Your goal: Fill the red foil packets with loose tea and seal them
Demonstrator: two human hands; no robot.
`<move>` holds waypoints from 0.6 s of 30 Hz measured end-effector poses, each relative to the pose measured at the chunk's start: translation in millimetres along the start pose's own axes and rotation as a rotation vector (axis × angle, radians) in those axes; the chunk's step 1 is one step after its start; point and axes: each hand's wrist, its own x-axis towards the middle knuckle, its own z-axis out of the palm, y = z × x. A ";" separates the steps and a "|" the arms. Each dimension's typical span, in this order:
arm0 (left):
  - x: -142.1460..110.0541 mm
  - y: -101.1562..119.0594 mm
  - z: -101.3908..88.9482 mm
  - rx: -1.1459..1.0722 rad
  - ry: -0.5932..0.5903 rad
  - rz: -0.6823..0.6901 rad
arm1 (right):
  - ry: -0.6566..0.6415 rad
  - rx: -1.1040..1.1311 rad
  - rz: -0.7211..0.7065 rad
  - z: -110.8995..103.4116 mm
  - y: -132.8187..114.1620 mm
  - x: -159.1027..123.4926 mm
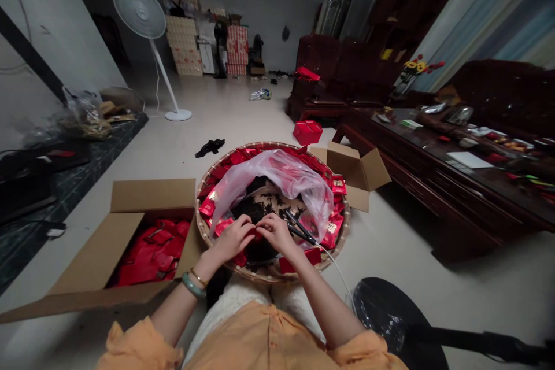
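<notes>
My left hand [234,238] and my right hand [276,232] meet over a round woven basket [346,230] at my lap. Their fingertips pinch a small red packet [257,233], which they mostly cover. Beneath them an open clear plastic bag [277,165] holds loose dark leaves [255,206] that look like dry tea. Just right of my right hand lies a black flat iron [303,232], its two arms apart and a white cord trailing from it. Shiny red packets [333,231] ring the bag inside the basket.
Left of the basket, an open cardboard box [97,248] holds many red packets. Another open box [358,170] stands behind at right, near a red box [307,132]. A round black stand base [396,324] is at lower right. A long dark wooden table [416,156] runs along the right.
</notes>
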 end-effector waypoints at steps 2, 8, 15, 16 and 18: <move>-1.7 -0.8 0.8 0.016 0.009 -0.008 | 0.055 0.007 -0.007 -0.9 -0.3 2.2; -9.3 -7.6 5.0 0.015 0.111 -0.008 | 0.175 0.104 0.070 -7.3 -2.6 2.1; -9.1 -3.6 8.8 0.004 0.186 -0.018 | -0.090 -0.130 -0.077 -3.5 -2.7 -5.4; -9.0 -3.2 9.1 -0.009 0.212 -0.041 | -0.091 -0.165 -0.084 -3.7 -2.5 -4.8; -8.4 -4.3 9.8 -0.053 0.245 -0.076 | -0.099 -0.197 -0.097 -5.1 -2.9 -2.9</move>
